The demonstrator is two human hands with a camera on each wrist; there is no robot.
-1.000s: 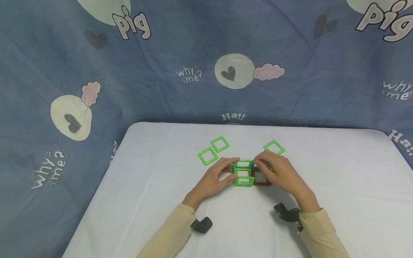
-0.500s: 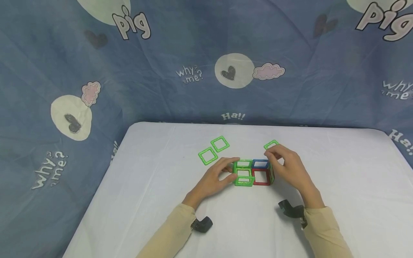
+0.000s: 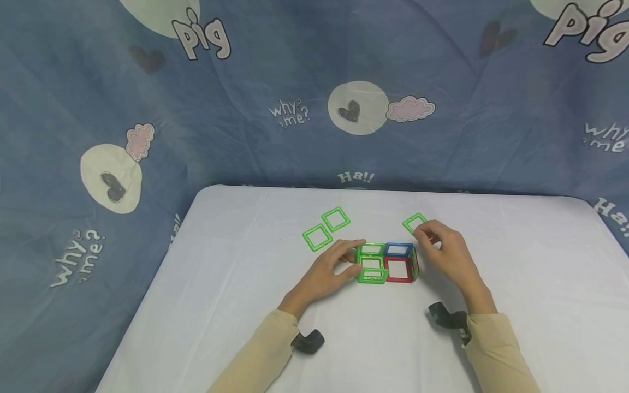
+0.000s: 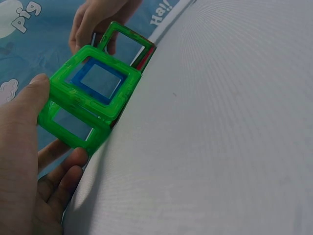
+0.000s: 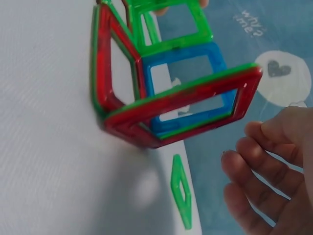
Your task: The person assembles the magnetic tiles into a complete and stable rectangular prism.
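In the head view a small structure of square magnetic tiles stands on the table. It has green tiles (image 3: 372,277) on its left, a blue tile (image 5: 186,88) at the back, and a red tile (image 3: 398,270) at the front right. A red tile edged with green (image 5: 244,105) stands upright on its right side. My left hand (image 3: 324,275) grips the green left end between thumb and fingers. Just right of the structure, apart from it, my right hand (image 3: 449,251) has loosely curled fingers and holds nothing. It partly covers a loose green tile (image 3: 414,218) behind it.
Two loose green tiles (image 3: 336,219) lie side by side on the white table (image 3: 245,245), behind the left hand. A blue printed cloth (image 3: 295,153) hangs along the table's far edge. Each wrist bears a black camera mount (image 3: 308,342).
My right hand has drawn back to the right from above the blue tile, uncovering the structure's right side. The left hand keeps its hold in the same place.
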